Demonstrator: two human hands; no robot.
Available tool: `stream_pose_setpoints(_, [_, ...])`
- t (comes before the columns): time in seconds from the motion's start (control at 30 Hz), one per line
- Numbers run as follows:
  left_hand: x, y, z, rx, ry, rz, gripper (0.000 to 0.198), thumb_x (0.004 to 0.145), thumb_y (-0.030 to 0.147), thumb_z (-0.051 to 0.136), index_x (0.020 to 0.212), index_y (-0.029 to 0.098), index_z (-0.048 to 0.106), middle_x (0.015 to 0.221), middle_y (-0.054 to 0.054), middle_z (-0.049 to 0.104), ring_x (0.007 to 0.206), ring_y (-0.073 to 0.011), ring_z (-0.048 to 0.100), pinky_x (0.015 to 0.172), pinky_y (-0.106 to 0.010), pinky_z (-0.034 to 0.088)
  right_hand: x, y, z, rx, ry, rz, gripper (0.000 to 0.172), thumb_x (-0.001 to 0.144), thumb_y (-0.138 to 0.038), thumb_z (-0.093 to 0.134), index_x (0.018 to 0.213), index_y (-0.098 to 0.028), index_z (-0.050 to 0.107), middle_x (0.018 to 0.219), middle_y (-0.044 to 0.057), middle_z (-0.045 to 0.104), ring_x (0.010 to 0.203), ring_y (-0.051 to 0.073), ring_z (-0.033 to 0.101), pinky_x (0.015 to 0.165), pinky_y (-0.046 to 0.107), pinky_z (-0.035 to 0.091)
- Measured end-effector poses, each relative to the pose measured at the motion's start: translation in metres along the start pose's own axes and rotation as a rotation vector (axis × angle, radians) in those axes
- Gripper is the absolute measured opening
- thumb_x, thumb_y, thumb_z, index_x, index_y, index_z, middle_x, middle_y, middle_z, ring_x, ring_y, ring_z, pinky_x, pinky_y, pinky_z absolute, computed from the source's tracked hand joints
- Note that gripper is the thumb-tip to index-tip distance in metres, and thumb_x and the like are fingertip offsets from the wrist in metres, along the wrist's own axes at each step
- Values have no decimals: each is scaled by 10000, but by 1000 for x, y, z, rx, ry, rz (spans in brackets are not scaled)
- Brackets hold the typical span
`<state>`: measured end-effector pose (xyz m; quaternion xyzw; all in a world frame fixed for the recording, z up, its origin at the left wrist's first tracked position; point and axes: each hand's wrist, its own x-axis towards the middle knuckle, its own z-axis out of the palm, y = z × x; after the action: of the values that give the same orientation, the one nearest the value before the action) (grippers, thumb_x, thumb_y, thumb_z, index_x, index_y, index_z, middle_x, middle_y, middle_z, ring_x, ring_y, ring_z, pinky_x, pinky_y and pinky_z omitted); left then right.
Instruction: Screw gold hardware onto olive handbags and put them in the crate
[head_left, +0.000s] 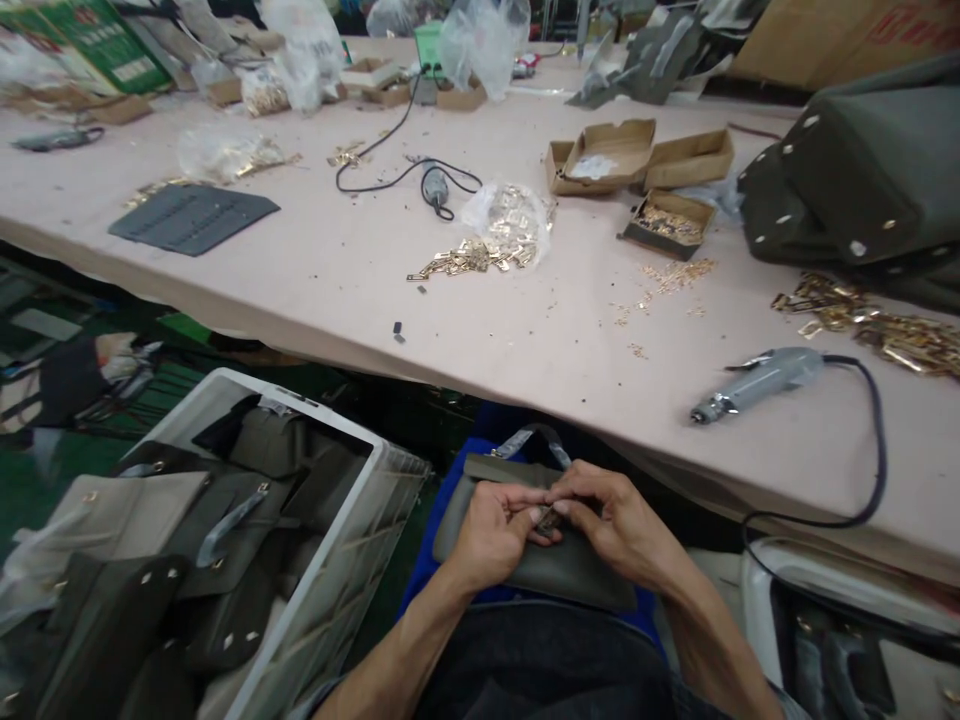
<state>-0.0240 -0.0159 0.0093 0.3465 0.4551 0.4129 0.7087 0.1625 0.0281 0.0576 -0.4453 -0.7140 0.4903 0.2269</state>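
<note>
An olive-green bag (pixel 525 570) with a grey handle (pixel 534 438) lies on my lap, below the table edge. My left hand (pixel 495 530) and my right hand (pixel 615 520) rest on its top, fingers curled and meeting at a small metal fitting (pixel 550 517) pinched between the fingertips. Both hands are closed on that fitting.
A pink worktable (pixel 480 330) carries a grey electric screwdriver (pixel 757 382) with its cable, piles of gold fittings (pixel 480 255), cardboard boxes (pixel 615 155) and a large olive bag (pixel 862 180). A white crate (pixel 360 560) of olive bags stands at my left.
</note>
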Motion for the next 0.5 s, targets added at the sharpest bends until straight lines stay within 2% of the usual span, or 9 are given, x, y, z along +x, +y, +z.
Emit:
stream_pose_setpoints(0.1, [0, -5, 0, -23, 20, 3, 373, 843, 353, 764, 1086, 71, 775, 924, -155, 791, 723, -235, 771, 699, -323, 645, 0, 4, 7, 18, 58, 19, 179, 911, -134, 626, 908, -229, 778, 882, 25, 692, 838, 178, 649, 764, 302, 480])
stream_pose_setpoints(0.27, [-1, -5, 0, -36, 27, -5, 336, 836, 329, 776, 1040, 61, 775, 833, -138, 784, 715, -241, 773, 710, -330, 650, 0, 5, 16, 10, 128, 42, 144, 886, -143, 648, 898, -222, 767, 845, 20, 687, 794, 177, 642, 706, 292, 468])
stream_pose_setpoints(0.37, [-1, -3, 0, -24, 8, -7, 292, 857, 305, 759, 1023, 67, 780, 818, -132, 782, 720, -239, 776, 710, -314, 646, 1, 4, 16, 17, 132, 40, 135, 882, -149, 646, 897, -216, 763, 827, 17, 689, 790, 177, 639, 712, 293, 471])
stream_pose_setpoints(0.5, [-1, -5, 1, 3, 24, -10, 272, 872, 278, 731, 1042, 70, 772, 867, -139, 785, 689, -229, 771, 683, -313, 648, 2, 2, 10, 39, 68, 63, 151, 880, -150, 637, 908, -220, 767, 842, 10, 708, 804, 175, 648, 749, 299, 480])
